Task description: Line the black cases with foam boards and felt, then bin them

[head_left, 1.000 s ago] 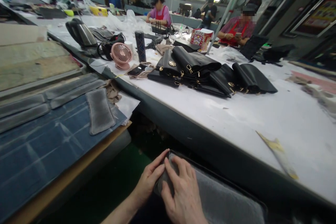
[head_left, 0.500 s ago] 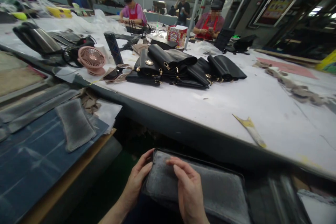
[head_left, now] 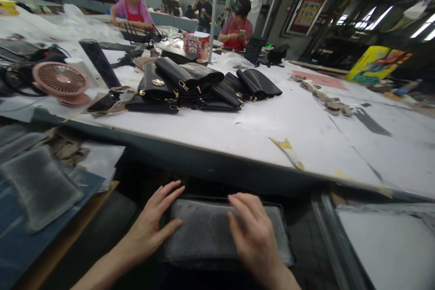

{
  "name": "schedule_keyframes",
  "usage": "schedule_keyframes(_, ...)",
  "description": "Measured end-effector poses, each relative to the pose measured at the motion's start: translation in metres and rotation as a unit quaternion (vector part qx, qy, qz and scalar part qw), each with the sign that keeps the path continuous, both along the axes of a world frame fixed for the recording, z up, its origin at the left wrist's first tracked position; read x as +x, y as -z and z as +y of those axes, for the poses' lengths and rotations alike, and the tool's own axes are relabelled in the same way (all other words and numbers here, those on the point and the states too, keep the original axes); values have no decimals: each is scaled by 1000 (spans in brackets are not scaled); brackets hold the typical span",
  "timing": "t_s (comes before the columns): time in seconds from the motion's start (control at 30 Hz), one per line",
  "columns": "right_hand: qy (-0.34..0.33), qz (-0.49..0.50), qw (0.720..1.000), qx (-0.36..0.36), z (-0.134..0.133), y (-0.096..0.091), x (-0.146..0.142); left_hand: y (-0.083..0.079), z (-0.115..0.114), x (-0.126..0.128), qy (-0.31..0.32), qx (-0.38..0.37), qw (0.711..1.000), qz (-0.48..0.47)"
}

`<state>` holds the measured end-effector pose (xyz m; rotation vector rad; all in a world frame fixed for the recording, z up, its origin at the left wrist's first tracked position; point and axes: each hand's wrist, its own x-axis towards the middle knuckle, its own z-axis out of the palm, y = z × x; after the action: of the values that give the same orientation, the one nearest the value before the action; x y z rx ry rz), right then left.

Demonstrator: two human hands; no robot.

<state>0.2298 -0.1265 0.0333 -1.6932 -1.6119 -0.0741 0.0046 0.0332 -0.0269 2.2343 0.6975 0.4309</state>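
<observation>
A grey felt pad (head_left: 207,231) on a black backing lies low in front of me, below the table edge. My left hand (head_left: 152,226) rests flat against its left end, fingers spread and open. My right hand (head_left: 253,235) lies on top of its right half, fingers stretched out and pressing down. Neither hand grips anything. Another grey felt piece (head_left: 37,186) lies on the blue surface at the left.
A long white table (head_left: 306,131) carries a pile of black handbags (head_left: 190,86), a pink fan (head_left: 61,81), a dark bottle (head_left: 100,63) and a yellow scrap (head_left: 288,152). Three people sit or stand at the far end. A metal-framed white panel (head_left: 384,244) is at the right.
My view swung right. The hands moved apart along the felt pad: the left went from curling round its edge to lying spread, the right slid toward the pad's right half.
</observation>
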Motion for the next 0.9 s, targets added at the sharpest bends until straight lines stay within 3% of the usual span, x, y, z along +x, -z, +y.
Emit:
schedule_keyframes(0.07,60,-40,997,-37,-13,12,31,-20,2,15,49,84,995,18)
schedule_keyframes(0.17,84,-62,991,-80,-26,27,53,-38,-7,54,76,126,989,16)
schedule_keyframes(0.27,63,-59,990,-108,-27,35,51,-42,-22,94,105,129,986,12)
schedule_keyframes(0.37,46,-66,989,-123,-26,36,42,-37,-33,116,126,130,983,16)
schedule_keyframes(0.6,25,-64,989,-131,-31,40,38,-27,-40,112,102,126,986,31)
schedule_keyframes(0.9,13,-107,982,-152,-35,37,36,-27,-47,108,133,195,971,24)
